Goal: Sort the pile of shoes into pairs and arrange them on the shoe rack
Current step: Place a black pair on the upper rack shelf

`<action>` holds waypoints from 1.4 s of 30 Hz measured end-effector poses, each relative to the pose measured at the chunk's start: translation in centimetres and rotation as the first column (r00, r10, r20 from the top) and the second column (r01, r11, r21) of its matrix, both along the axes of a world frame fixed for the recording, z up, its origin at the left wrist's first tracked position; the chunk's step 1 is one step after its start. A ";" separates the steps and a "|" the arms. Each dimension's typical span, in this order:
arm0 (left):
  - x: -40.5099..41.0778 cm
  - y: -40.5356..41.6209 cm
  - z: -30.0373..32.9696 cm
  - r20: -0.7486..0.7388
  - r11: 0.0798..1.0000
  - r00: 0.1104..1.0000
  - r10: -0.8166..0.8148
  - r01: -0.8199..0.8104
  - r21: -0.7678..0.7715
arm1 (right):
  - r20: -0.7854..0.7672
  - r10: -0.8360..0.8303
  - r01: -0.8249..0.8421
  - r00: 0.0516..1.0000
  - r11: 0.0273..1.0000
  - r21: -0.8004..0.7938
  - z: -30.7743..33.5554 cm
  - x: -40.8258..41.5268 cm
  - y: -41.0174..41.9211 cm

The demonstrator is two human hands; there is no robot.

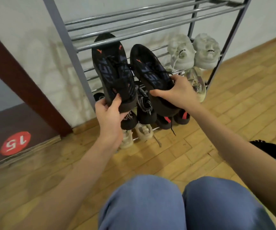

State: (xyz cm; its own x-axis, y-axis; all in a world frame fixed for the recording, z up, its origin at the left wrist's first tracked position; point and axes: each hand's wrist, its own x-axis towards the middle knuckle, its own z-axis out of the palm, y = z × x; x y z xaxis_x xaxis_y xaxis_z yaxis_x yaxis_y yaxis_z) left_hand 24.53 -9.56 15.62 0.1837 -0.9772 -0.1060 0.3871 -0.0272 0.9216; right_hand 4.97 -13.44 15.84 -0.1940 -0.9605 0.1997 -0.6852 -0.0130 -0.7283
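Your knees (183, 203) in blue trousers fill the bottom of the view, and beyond them both your bare arms reach out over the wooden parquet floor (233, 100) toward the metal shoe rack (134, 27). Your left hand (108, 112) grips the heel end of one black sneaker (112, 70), thumb curled over the collar and fingers wrapped beneath the sole, so the shoe rises from the hand with its toe pointing up at the rack's tubes. Your right hand (177, 92) clamps the heel of the matching black sneaker (150, 68), thumb under the sole edge and fingers over the laces; this shoe tilts up and to the left, its toe close beside the first one. Both shoes show blue patterning and orange marks, and sit in front of the middle shelves. On the rack, two pale grey sneakers (193, 52) stand side by side at the right, a light shoe with lettering (196, 82) below them, and dark pairs (147, 110) and cream shoes (142, 131) lower down, partly hidden by your hands. Another black shoe (273, 151) lies on the floor at the right edge.
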 end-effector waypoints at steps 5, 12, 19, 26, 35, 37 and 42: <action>-1.2 -2.2 1.1 0.021 0.991 0.991 0.132 -0.133 0.036 | -0.056 -0.057 0.057 0.997 0.998 -0.011 2.4 2.7 -4.0; -1.3 -4.3 0.6 0.007 0.962 0.968 0.250 -0.249 0.114 | -0.072 -0.055 0.058 0.996 0.998 0.033 3.3 4.8 -7.0; -1.3 -4.3 0.7 -0.041 0.955 0.963 0.265 -0.257 0.150 | -0.072 -0.030 0.034 0.997 0.997 0.064 3.0 6.0 -8.4; -0.3 -4.0 1.4 -0.039 0.972 0.987 0.155 -0.145 0.185 | -0.126 0.039 -0.023 0.991 0.992 0.125 3.0 6.1 -9.5; 0.5 -2.1 0.4 0.177 0.972 0.983 0.054 -0.093 0.218 | -0.048 0.097 -0.103 0.994 0.983 -0.150 2.1 5.3 -6.9; 0.2 -1.2 -0.1 0.229 0.984 0.971 0.072 -0.107 0.142 | -0.013 0.143 -0.143 0.990 0.961 -0.235 1.1 4.7 -5.0; -0.7 0.3 -2.6 0.366 0.985 0.922 0.128 -0.163 0.065 | -0.043 0.090 -0.100 0.995 0.894 -0.436 -2.9 1.4 -1.0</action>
State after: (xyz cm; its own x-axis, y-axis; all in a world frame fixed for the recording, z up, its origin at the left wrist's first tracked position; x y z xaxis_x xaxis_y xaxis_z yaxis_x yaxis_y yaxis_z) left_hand 23.80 -9.25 13.03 0.3656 -0.9260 -0.0942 0.0366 -0.0869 0.9955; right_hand 6.37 -14.39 12.95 -0.0974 -0.7892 0.6064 -0.6795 -0.3924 -0.6199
